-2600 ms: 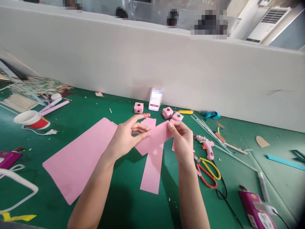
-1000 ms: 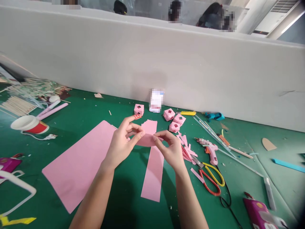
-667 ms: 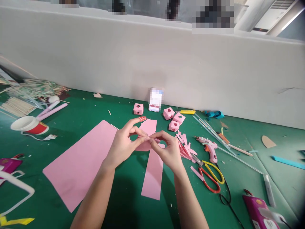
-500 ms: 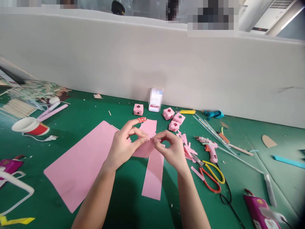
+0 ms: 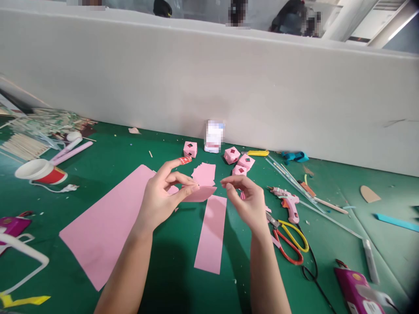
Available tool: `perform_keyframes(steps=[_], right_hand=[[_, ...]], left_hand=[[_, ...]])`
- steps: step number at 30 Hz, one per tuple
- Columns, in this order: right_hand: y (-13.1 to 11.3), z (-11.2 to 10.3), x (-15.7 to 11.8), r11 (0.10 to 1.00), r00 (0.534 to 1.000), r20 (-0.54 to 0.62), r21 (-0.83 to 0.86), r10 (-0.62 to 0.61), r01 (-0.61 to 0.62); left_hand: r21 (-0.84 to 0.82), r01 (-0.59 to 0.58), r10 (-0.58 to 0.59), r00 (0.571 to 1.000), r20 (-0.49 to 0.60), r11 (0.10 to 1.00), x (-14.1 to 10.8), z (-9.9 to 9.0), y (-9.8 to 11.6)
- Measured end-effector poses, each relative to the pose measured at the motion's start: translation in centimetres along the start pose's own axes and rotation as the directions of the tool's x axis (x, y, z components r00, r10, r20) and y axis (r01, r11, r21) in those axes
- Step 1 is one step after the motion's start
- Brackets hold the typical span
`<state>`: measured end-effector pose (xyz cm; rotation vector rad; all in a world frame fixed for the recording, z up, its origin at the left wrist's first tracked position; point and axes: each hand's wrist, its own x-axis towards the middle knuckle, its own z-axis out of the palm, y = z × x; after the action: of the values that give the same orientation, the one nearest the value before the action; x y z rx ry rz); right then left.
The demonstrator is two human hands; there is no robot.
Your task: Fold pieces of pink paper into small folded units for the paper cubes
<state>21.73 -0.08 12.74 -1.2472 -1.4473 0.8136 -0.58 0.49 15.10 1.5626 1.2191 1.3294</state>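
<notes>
Between thumb and fingers, my left hand [image 5: 166, 192] pinches a small pink paper piece [image 5: 200, 194] above the table; a red patterned wrap covers its index fingertip. To the right of that piece, my right hand [image 5: 247, 198] is off the paper, its thumb and index finger slightly apart with nothing visible between them. A pink strip [image 5: 211, 235] lies below the hands. Small pink pieces [image 5: 204, 173] lie just beyond them. A large pink sheet [image 5: 108, 226] is partly under my left arm.
Pink folded boxes [image 5: 190, 149] and a phone [image 5: 214, 136] stand near the white partition [image 5: 196, 74]. To the right are scissors [image 5: 288, 242], a glue gun [image 5: 288, 203] and a yellow cutter [image 5: 258, 153]. A paper cup [image 5: 41, 171] and sticks [image 5: 24, 147] are at left.
My right hand has let go of the paper piece and moved right. My left hand has shifted slightly left with the piece, which is now tilted flatter.
</notes>
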Motion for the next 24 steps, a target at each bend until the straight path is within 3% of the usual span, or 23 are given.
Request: perform_keyframes(steps=[6, 15, 24], right_hand=[[-1.2, 1.2, -0.5, 0.991, 0.98, 0.149, -0.002, -0.132, 0.134], [-1.2, 2.1, -0.8, 0.957, 0.964, 0.121, -0.137, -0.238, 0.254], [-1.2, 2.8, -1.2, 0.934, 0.954, 0.154, -0.215, -0.257, 0.287]], left_hand=[[0.008, 0.002, -0.002, 0.997, 0.075, 1.0, 0.0, 0.6, 0.2], [0.182, -0.034, -0.016, 0.963, 0.268, 0.983, 0.1, 0.4, 0.1], [0.211, -0.14, 0.071, 0.949, 0.306, 0.967, 0.1, 0.9, -0.3]])
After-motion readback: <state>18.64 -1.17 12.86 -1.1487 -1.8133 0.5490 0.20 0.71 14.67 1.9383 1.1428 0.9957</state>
